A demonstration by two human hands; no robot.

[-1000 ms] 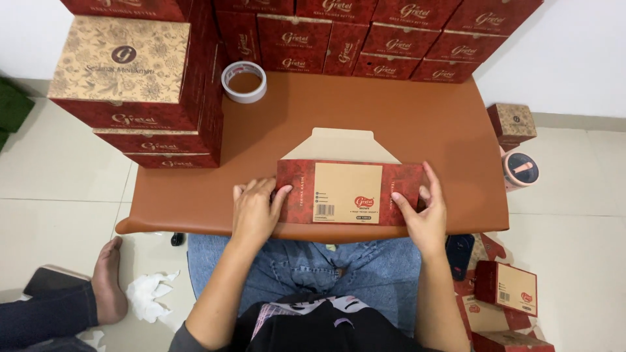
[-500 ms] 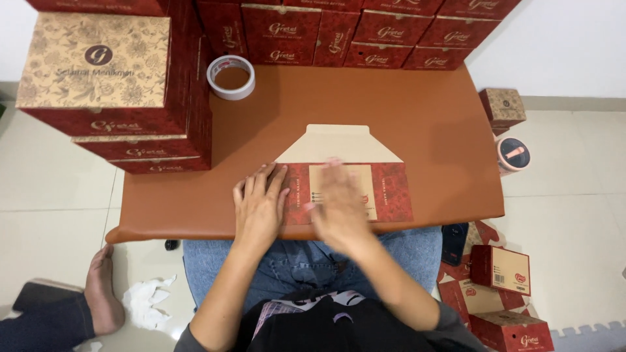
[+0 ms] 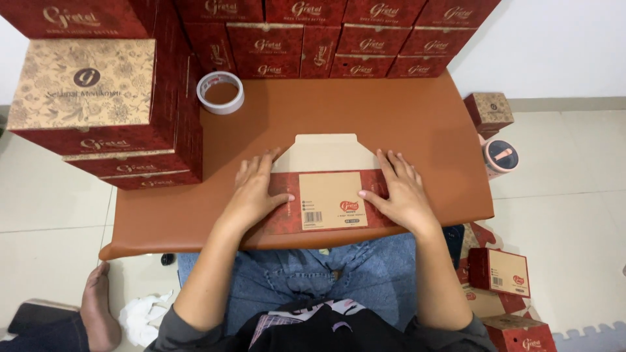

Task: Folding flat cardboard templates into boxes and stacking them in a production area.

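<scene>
Both hands, left (image 3: pixel 253 194) and right (image 3: pixel 401 193), lie flat with fingers spread on the flattened red-and-tan cardboard box blank (image 3: pixel 329 195) at the near edge of the brown counter (image 3: pixel 365 114), apparently creasing a fold; squaring it up should want even pressure.

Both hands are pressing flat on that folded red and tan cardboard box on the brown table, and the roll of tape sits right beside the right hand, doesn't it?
Not quite. The head view shows the white roll of tape far from the right hand, at the table's far left, near the stacked red boxes. The rest holds: left hand and right hand press flat on the folded red and tan cardboard box on the brown table.
</scene>
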